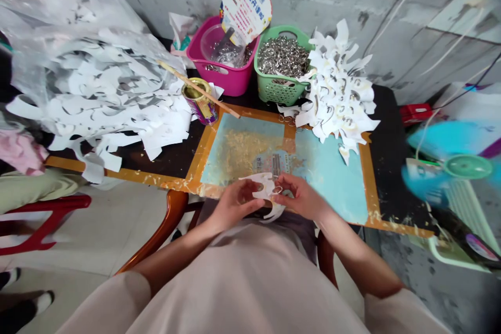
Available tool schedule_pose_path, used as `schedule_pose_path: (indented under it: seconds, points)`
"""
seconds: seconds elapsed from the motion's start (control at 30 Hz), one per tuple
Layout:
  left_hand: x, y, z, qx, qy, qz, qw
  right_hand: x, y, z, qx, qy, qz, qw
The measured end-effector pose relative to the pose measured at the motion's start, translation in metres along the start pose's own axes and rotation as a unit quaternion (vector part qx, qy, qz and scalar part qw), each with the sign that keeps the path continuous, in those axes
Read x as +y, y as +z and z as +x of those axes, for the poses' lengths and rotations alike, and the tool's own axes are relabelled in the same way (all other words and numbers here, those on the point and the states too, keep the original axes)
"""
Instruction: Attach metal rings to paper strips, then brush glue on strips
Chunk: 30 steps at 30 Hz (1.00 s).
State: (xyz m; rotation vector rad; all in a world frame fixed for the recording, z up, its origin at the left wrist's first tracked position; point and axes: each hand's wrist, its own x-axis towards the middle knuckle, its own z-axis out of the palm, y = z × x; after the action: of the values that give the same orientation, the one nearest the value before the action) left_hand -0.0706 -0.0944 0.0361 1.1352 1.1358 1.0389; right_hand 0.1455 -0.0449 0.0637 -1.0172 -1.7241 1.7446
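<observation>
Close to my body, at the table's front edge, my left hand (237, 202) pinches a white cut-out piece (263, 186) of sheet material. My right hand (298, 195) holds a small metal ring (277, 190) between thumb and fingers, against the piece's right side. A curled white strip hangs just below the fingers. Beneath and beyond both hands lies a light blue mat (332, 177), its left half smeared with dried brownish residue. Past the mat stands a green basket (278, 91) full of metal rings (284, 56). To its right, white pieces with rings (340, 88) form a heap.
A large pile of white cut-outs (105, 88) spills from a plastic bag on the left. An open can (201, 102) carries a wooden stick (207, 95) across its top. Behind stands a pink basket (230, 81) with a paper sign (246, 2). A blue fan (438, 162) is at right.
</observation>
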Motion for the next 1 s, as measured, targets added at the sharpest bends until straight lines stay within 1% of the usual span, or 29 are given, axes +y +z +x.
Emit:
schedule_pose_path:
  seconds: [0.03,0.07,0.1,0.17,0.23,0.27,0.33,0.43,0.5,0.57,0.67,0.77,0.83,0.87,0.93,1.0]
  points:
    - [0.005,0.006,0.002,-0.031,-0.041,0.005,0.999,-0.003,0.002,0.001,-0.008,-0.002,0.019,1.0]
    - [0.01,0.011,0.004,-0.052,-0.068,0.005,0.996,-0.005,0.003,0.001,-0.012,-0.001,0.031,0.999]
    - [0.015,0.016,0.006,-0.061,-0.082,0.0,0.995,-0.006,0.004,0.001,-0.012,0.007,0.04,0.999]
    - [0.026,0.021,0.011,-0.063,-0.092,-0.02,0.994,-0.007,0.006,0.0,-0.001,0.038,0.066,0.997]
    - [0.036,0.022,0.014,-0.055,-0.096,-0.047,0.993,-0.007,0.006,-0.002,0.004,0.067,0.103,0.992]
    - [0.04,0.021,0.015,-0.051,-0.096,-0.059,0.992,-0.007,0.005,-0.002,-0.002,0.069,0.117,0.991]
    - [0.046,0.02,0.016,-0.051,-0.091,-0.08,0.991,-0.01,0.005,-0.004,-0.025,0.042,0.116,0.992]
    - [0.047,0.022,0.013,-0.039,-0.085,-0.159,0.983,-0.019,0.007,-0.006,-0.045,-0.021,0.074,0.996]
    - [0.045,0.027,0.008,-0.024,-0.094,-0.247,0.964,-0.025,0.011,-0.008,-0.047,-0.053,0.064,0.995]
    - [0.042,0.033,0.003,-0.028,-0.109,-0.305,0.946,-0.026,0.017,-0.009,-0.052,-0.076,0.084,0.992]
    - [0.037,0.04,-0.001,-0.044,-0.133,-0.331,0.933,-0.013,0.025,-0.009,-0.045,-0.083,0.148,0.985]
    - [0.03,0.04,0.002,-0.032,-0.144,-0.348,0.926,0.007,0.028,-0.006,-0.029,-0.051,0.228,0.972]
    - [0.026,0.036,0.006,-0.035,-0.126,-0.335,0.933,0.015,0.026,-0.004,-0.017,-0.023,0.262,0.965]
    - [0.024,0.033,0.008,-0.042,-0.11,-0.307,0.944,0.016,0.024,-0.004,-0.012,-0.013,0.262,0.965]
    - [0.024,0.026,0.011,-0.07,-0.09,-0.205,0.972,0.013,0.023,-0.004,-0.008,-0.01,0.231,0.973]
    - [0.027,0.021,0.011,-0.09,-0.087,-0.096,0.987,0.009,0.023,-0.005,-0.01,-0.017,0.191,0.981]
